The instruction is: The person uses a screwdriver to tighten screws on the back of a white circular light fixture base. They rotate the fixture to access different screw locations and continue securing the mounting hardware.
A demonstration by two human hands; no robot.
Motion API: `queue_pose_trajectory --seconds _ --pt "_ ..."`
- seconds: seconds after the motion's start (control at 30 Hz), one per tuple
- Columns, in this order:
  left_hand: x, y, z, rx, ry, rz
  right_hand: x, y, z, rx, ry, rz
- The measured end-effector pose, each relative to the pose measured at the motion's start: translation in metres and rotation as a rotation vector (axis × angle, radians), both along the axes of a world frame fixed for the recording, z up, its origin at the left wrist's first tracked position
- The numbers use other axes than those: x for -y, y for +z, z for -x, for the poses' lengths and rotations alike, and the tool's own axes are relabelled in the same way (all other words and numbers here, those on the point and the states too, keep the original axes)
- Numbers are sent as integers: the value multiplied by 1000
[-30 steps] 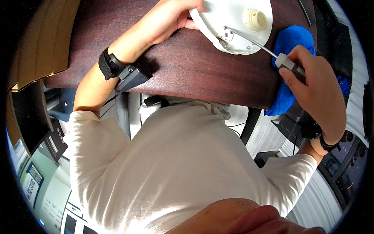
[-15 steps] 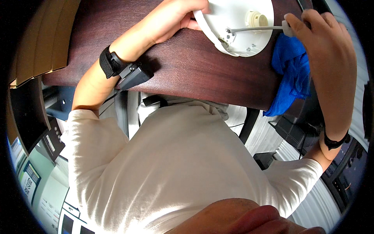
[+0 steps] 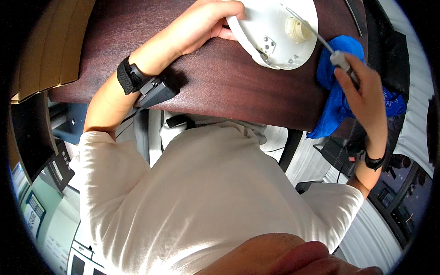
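My left hand is closed on the rim of a white lampshade, which is tilted so that its inside shows. Within the shade sit a cream bulb socket and a small metal bracket with screws. In my right hand is a screwdriver with a long thin shaft and a light-and-dark handle. Its shaft crosses in front of the shade near the socket, and the tip is away from the bracket. My right hand is above a crumpled blue cloth.
The dark reddish-brown table curves along its near edge. A cardboard box stands at the left. A thin dark rod lies near the far right edge. A black device is strapped to my left wrist.
The screwdriver tip has come off the bracket and swung up and away. My right hand has moved down and left, uncovering more blue cloth. The shade has tilted slightly.
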State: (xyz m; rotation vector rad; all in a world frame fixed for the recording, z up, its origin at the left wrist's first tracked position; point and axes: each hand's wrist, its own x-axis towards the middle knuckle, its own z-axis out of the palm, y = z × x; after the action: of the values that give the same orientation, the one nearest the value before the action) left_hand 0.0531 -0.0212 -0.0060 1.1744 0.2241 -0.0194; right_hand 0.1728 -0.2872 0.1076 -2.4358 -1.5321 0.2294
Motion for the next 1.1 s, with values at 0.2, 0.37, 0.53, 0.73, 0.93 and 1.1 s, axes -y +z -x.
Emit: queue_pose_trajectory --seconds 0.2,0.37,0.53,0.73,0.93,1.1 --pt "4 5 -3 2 8 11 30 -15 33 -1068 -427 38" --pt "1 2 0 0 14 3 26 -21 41 -1134 -410 69" --pt "2 4 -1 2 7 -13 25 -22 42 -1140 -433 95" --pt "0 1 -1 4 8 -18 24 -22 44 -1112 -401 107" --pt "0 0 -1 1 9 -23 24 -19 45 -1114 -414 91" --pt "1 1 -1 5 7 -4 22 -20 47 -1115 -414 99"
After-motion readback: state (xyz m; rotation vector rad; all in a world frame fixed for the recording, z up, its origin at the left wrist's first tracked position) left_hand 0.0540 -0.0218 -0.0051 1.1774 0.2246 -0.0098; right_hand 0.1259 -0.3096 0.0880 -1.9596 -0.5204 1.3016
